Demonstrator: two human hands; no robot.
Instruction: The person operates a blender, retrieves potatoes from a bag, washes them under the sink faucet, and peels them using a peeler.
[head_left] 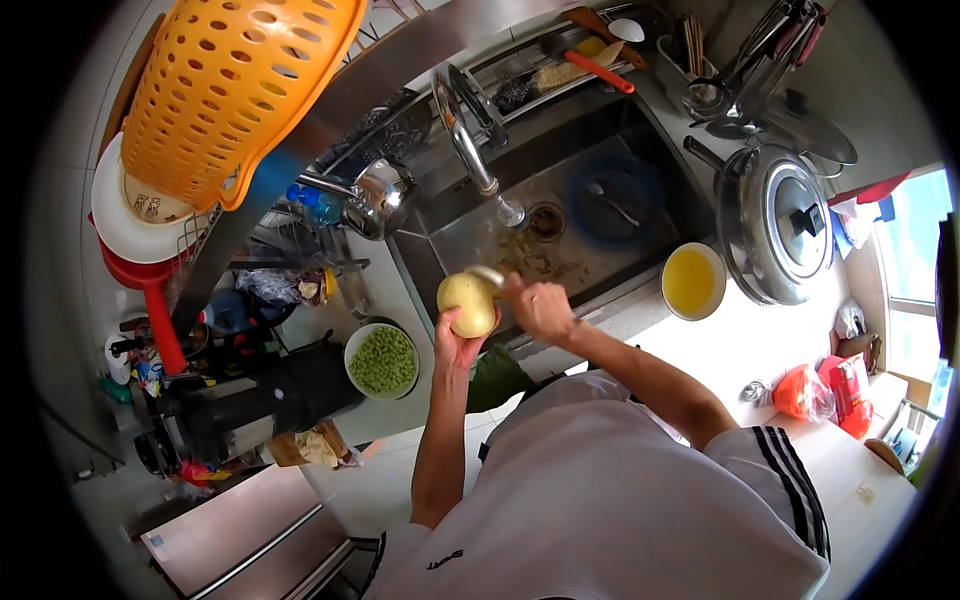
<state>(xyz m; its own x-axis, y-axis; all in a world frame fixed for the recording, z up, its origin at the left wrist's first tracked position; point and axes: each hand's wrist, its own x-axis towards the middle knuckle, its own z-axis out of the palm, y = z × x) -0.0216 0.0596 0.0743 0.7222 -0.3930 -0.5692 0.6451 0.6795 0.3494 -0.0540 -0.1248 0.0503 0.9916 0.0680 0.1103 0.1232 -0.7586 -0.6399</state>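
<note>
One pale yellow, roundish vegetable is at the near edge of the sink. Open basin space separates it from the faucet. Its outline is nearly circular; the long axis cannot be determined. The left hand grasps it from the near side. The right hand is clenched around one small tool, whose end points left at the vegetable. Two white bowls flank the sink: left bowl, green pieces; right bowl, yellow contents.
</note>
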